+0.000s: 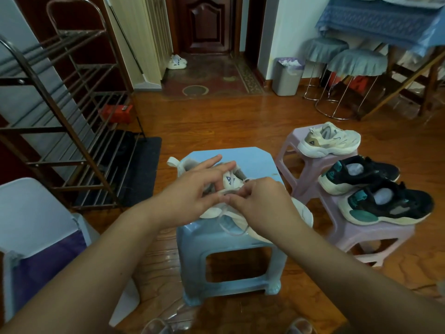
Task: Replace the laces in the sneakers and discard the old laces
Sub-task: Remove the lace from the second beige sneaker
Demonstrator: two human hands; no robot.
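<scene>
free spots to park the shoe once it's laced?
The far end of the light blue plastic stool is bare, beyond the white sneaker both hands work on. Wooden floor between the metal shoe rack and the pink plastic stools is open. Crowded: both pink stools, topped by a cream sneaker and two black-and-teal sneakers.

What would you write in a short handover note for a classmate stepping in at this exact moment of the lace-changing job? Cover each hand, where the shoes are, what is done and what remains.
Left hand: steadies the white sneaker on the blue stool, fingertips pinching the lace at the tongue.
Right hand: its grip pinches the same lace beside the left fingertips.
A loop of lace hangs over the stool's front edge.
The matching cream sneaker sits on the far pink stool; two black sneakers sit on the near pink stool.
Whether this lace is old or new cannot be told, so nothing counts as finished.
Left: lace all four, then bin old laces, perhaps in the grey bin.
</scene>
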